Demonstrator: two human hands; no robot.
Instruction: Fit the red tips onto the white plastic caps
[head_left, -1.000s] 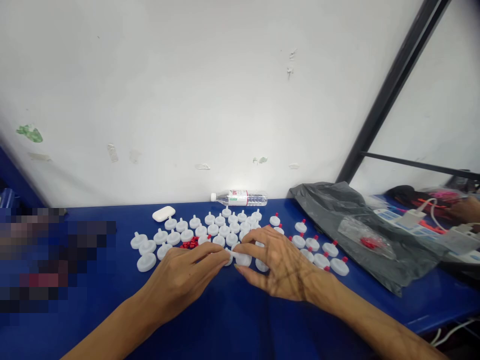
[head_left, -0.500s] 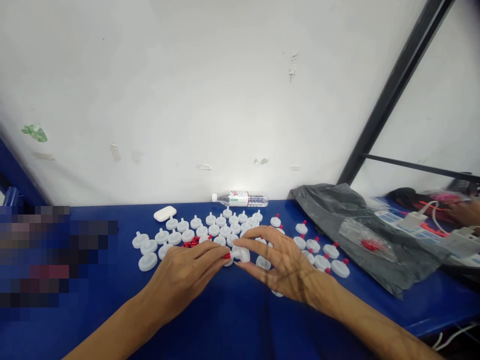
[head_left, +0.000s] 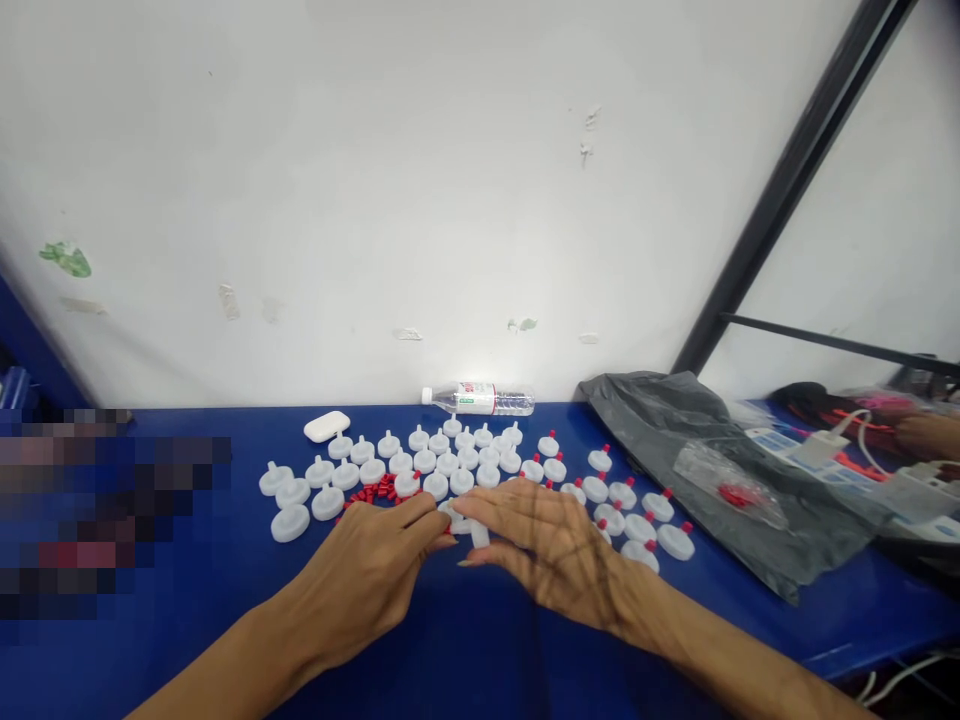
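My right hand (head_left: 517, 535) grips a white plastic nozzle cap (head_left: 478, 534), turned on its side, between thumb and fingers. Against its spout side, my left hand (head_left: 390, 550) is closed in a pinch; the small red tip cap in those fingers is hidden now. Behind the left hand lies a pile of loose red tip caps (head_left: 367, 494). Several white nozzle caps (head_left: 425, 460) with bare spouts stand beyond both hands. To the right are several nozzle caps (head_left: 640, 528) wearing red tips.
A clear bottle (head_left: 476, 398) lies along the wall, and a white rounded case (head_left: 327, 427) sits left of it. The grey plastic bag (head_left: 697, 440) at right carries a clear bag of red pieces (head_left: 739, 492). A power strip (head_left: 810, 460) and another person's hand (head_left: 930, 437) are farther right.
My hands have come closer together and slightly lower. The held nozzle cap has turned more edge-on, and the red tip seen at my left fingertips is now covered.
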